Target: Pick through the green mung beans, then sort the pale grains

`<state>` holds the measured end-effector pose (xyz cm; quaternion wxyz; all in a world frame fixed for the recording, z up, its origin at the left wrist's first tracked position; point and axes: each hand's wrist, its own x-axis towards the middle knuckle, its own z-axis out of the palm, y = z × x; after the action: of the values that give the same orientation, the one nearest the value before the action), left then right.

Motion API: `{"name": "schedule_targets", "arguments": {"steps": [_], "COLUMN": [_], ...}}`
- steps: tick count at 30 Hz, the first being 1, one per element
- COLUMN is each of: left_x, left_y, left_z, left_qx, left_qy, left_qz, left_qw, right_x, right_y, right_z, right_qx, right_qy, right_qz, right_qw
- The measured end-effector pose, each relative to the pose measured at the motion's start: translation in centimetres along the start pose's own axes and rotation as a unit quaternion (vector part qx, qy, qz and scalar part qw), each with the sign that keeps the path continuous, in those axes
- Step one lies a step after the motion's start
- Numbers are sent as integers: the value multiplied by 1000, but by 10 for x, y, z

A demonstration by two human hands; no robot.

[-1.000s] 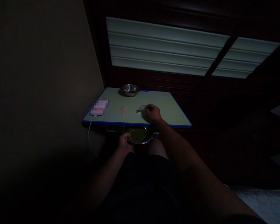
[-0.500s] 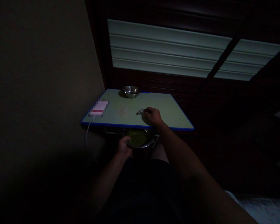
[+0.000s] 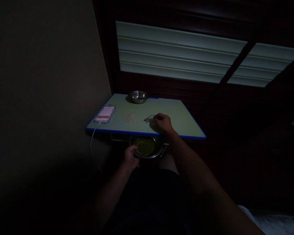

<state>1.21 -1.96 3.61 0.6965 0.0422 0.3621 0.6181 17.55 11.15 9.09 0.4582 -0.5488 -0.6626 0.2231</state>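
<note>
"Where are our hands?"

"Our left hand (image 3: 131,157) is clamped on the rim of the metal basin (image 3: 147,157), under the front edge of the tabletop (image 3: 178,114); our right hand (image 3: 163,122) looks pinched on a thin curved piece (image 3: 150,116), beside dark bits (image 3: 146,120)."

"And the basin's feel?"

"Stiff, perhaps heavy with green grains (image 3: 147,147), slick-rimmed; we'd best grip opposite sides."

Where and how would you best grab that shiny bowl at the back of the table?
I'd pinch the near rim of the metal bowl, coming from above on the near side, thumb outside and fingers inside. It sits upright with its wide mouth open and rim flared, while dark panelling rises close behind it.
</note>
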Motion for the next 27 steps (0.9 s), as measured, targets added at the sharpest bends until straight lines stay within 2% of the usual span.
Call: {"name": "schedule_targets", "arguments": {"steps": [27], "left_x": [-1], "left_y": [0], "left_z": [-1], "left_qx": [-4], "left_qy": [13], "left_qz": [-4], "left_qw": [1000], "right_x": [-1], "right_y": [-2], "right_z": [1], "right_qx": [26], "right_qy": [-34], "right_qz": [-1], "right_qw": [999]}}
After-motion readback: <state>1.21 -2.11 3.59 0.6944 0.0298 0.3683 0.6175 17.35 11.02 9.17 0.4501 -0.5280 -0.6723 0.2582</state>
